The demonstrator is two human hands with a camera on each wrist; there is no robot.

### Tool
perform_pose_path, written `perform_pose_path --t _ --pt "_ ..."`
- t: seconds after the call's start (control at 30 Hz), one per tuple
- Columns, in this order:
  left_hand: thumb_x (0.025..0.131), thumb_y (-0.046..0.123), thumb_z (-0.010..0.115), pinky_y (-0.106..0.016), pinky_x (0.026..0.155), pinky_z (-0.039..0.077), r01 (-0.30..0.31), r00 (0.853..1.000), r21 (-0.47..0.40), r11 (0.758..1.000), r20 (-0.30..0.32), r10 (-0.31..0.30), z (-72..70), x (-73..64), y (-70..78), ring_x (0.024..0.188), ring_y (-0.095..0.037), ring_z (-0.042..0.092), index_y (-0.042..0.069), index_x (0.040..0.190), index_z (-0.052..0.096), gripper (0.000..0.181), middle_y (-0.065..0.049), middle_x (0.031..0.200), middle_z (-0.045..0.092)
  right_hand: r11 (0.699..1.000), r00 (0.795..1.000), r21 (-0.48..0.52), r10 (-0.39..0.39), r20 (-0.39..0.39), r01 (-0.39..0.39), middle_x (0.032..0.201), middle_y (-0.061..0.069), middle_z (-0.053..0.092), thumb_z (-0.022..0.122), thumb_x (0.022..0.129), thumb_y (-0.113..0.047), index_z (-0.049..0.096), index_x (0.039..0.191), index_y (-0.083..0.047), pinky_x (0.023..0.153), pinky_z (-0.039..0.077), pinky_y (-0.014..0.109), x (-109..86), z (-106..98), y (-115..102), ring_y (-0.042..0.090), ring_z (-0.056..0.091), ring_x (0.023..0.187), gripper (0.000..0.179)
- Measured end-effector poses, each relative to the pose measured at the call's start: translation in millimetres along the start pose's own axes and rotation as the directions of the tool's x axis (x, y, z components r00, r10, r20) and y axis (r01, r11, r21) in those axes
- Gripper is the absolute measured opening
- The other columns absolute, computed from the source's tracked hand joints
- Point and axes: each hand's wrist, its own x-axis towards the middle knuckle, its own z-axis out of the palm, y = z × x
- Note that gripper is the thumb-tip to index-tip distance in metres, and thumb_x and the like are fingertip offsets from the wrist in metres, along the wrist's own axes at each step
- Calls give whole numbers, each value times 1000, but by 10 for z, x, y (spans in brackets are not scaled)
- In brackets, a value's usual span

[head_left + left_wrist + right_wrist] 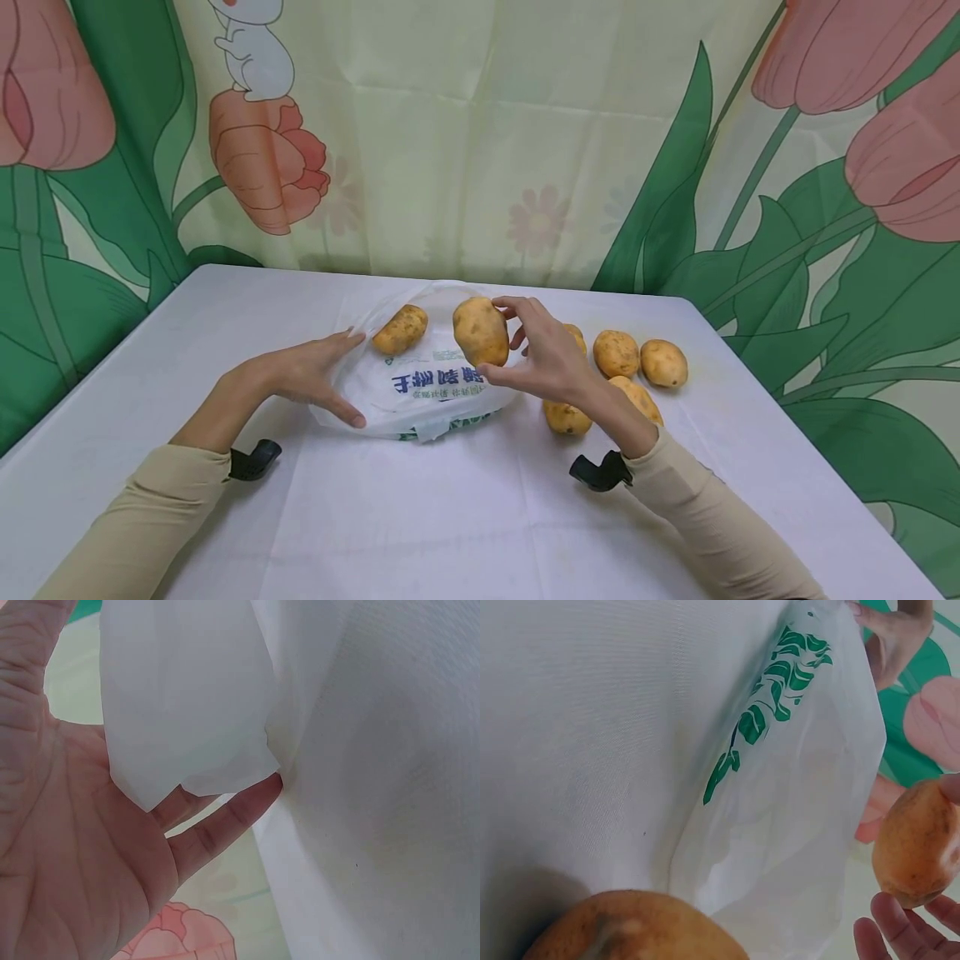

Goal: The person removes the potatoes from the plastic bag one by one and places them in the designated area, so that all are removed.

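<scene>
A translucent white plastic bag (427, 408) with blue and green print lies spread on the table, and one potato (401, 330) sits in it toward the left. My right hand (543, 350) holds another potato (480, 332) between thumb and fingers, over the right side of the bag. The right wrist view shows that held potato (916, 844) beside the bag's upright side. At the bag's left edge is my left hand (311, 375), thumb and fingers spread apart against the plastic. In the left wrist view, the bag's edge (187, 712) hangs across the left palm (82, 847).
Several potatoes lie on the table right of the bag, among them one (617, 353) behind the right forearm and one (663, 363) farthest right. A white cloth covers the table (405, 525). Behind it hangs a curtain (465, 167) printed with tulips.
</scene>
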Motion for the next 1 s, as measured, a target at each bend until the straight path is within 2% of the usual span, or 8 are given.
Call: perform_pose_path --t 0.43,0.63,0.8,1.0 --pt "67 65 89 -67 120 20 -18 1000 4 1000 -3 18 -6 -6 -1 152 -52 13 -2 162 12 140 -32 166 8 999 996 40 0 -86 3 130 12 58 89 77 -27 49 144 -9 71 56 32 -188 -138 52 21 64 86 80" --pt "67 64 89 -67 120 20 -34 999 5 999 -4 35 -4 -13 0 152 -52 14 -4 162 13 139 -33 166 8 996 993 68 63 -104 -56 132 11 56 89 77 -24 47 146 -10 74 59 37 -271 -210 103 23 64 89 82" --pt "67 65 88 -68 119 20 -15 1000 8 1000 -2 15 -13 -7 10 151 -53 14 -3 162 12 140 -33 166 8 992 987 64 117 -110 -110 133 9 56 90 77 -23 46 147 -10 78 58 38 -332 -288 153 20 63 90 84" --pt "67 65 88 -68 119 20 -10 1000 3 1000 0 10 -4 2 7 152 -53 14 -3 162 12 139 -33 166 8 992 981 42 128 -149 -123 132 12 57 90 77 -24 46 146 -8 76 59 37 -391 -348 270 21 63 91 83"
